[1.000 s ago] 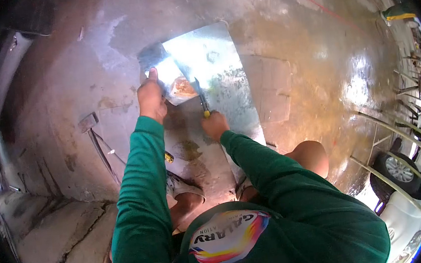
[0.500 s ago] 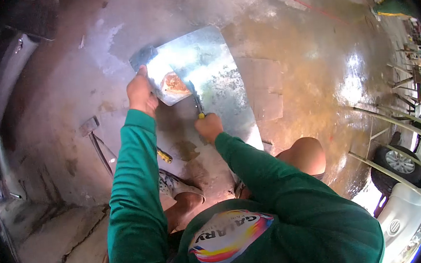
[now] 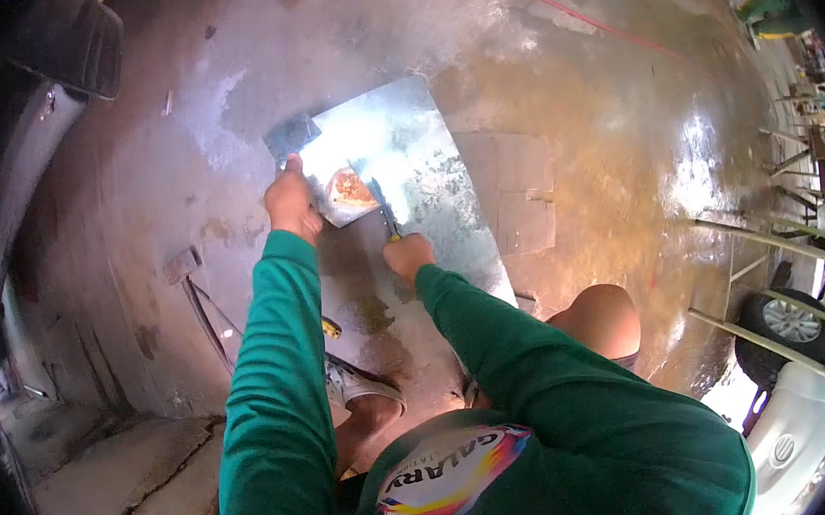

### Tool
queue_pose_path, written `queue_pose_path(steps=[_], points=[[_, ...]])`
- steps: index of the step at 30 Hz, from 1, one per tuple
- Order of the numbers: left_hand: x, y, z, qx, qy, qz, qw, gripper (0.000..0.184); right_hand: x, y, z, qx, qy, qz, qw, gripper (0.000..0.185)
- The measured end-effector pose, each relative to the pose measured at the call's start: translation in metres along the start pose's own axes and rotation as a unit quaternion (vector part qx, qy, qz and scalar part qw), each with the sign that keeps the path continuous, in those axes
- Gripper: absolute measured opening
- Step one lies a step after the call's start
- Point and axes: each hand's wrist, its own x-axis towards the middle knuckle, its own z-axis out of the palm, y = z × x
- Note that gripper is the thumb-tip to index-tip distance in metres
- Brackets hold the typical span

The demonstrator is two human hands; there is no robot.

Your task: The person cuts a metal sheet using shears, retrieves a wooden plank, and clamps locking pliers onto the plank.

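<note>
Right hand (image 3: 407, 255) clenched round the yellow grip of a pair of snips (image 3: 384, 204), blades pointing away from the body and set against the metal sheet (image 3: 457, 205). Left hand (image 3: 292, 204) pinches the sheet's left edge, thumb on top, fingers mostly out of sight. Likely reason: the grip steadies the metal and gives the blades room.

Sheet lies ahead of the crouched wearer, low over the floor (image 3: 617, 122), its long right side running down behind the right sleeve (image 3: 497, 324). Rust patch (image 3: 350, 189) between the hands; glare hides much of the surface. Dark patch (image 3: 291, 136) at the upper left: cannot tell if separate.

Hammer (image 3: 182, 265) on the floor left of the left sleeve (image 3: 272, 338), apart from the sheet, perhaps parked within reach. Yellow handle (image 3: 330, 327) shows beside that sleeve, rest hidden.

Floor stained, shiny as if wet toward the right. Pale panel (image 3: 524, 189) flat just right of the sheet; red line (image 3: 567, 8) beyond. Far right: white car (image 3: 799, 410), wheel (image 3: 793, 317), pale bars (image 3: 765, 244); above, a person in green (image 3: 773, 8), partly seen. Lower left: cracked slab (image 3: 107, 471).
</note>
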Motion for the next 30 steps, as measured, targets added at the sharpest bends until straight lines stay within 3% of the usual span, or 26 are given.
queue_pose_path(steps=[3,5,7,11,13,16,21,23,26,30], points=[[-0.003,-0.010,-0.010,0.009,-0.025,-0.009,1.000,0.039,-0.009,-0.006,-0.010,-0.003,-0.022,0.033,0.999,0.046],[-0.014,-0.014,-0.026,-0.001,-0.042,-0.012,0.999,0.048,-0.008,-0.008,-0.011,-0.026,-0.020,0.038,0.999,0.048],[-0.044,-0.037,-0.049,0.108,-0.101,-0.005,0.989,0.072,-0.004,-0.003,-0.007,-0.028,-0.027,0.036,0.999,0.049],[-0.077,-0.155,-0.087,0.139,-0.162,-0.274,0.938,0.110,-0.003,0.002,-0.005,-0.046,-0.010,0.003,0.999,0.051],[-0.085,-0.199,-0.078,0.054,-0.111,-0.350,0.928,0.112,0.001,0.005,-0.006,-0.042,-0.030,-0.003,0.999,0.052],[-0.092,-0.209,-0.053,-0.048,-0.127,-0.315,0.939,0.105,0.011,0.015,0.001,-0.038,-0.037,-0.024,0.998,0.053],[-0.103,-0.189,-0.048,-0.025,-0.123,-0.291,0.949,0.079,0.028,0.044,0.025,-0.078,0.000,-0.085,0.993,0.054],[-0.110,-0.194,-0.044,-0.014,-0.110,-0.263,0.958,0.070,0.003,0.026,-0.006,-0.129,-0.064,-0.165,0.976,0.053],[-0.099,-0.225,-0.052,-0.033,-0.148,-0.223,0.963,0.059,-0.009,0.045,-0.003,-0.019,-0.020,-0.135,0.990,0.054],[-0.094,-0.224,-0.050,-0.134,-0.141,-0.227,0.954,0.051,-0.029,0.040,0.008,-0.029,0.004,-0.095,0.995,0.056]])
